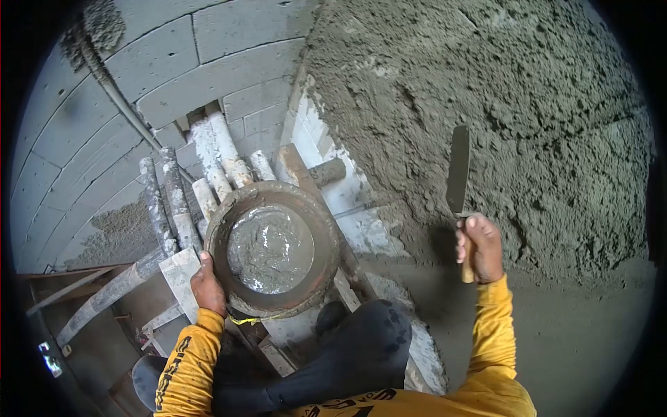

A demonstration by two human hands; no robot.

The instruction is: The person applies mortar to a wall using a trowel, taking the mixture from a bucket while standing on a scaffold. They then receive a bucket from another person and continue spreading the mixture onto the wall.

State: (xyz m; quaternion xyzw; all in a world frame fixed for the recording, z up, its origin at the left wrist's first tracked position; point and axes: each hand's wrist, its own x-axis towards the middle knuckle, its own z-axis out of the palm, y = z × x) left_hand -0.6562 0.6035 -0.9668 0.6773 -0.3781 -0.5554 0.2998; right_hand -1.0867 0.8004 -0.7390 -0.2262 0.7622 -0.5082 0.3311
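Note:
A round basin (328,236) with a mortar-caked rim holds wet grey mortar (271,249). At its lower left edge, my left hand (208,286) grips the rim, thumb on top. My right hand (482,244) is closed around the wooden handle of a trowel (458,170). The trowel's blade points up in front of the rough mortar on the wall (556,160); whether it touches the wall cannot be made out.
Mortar-splashed pipes (182,201) stand left of the basin, near a block wall (236,35) with a small opening. Wooden boards (182,278) lie beneath and beside the basin. A pipe stub (328,172) sticks out behind it. My bent leg (347,354) is below.

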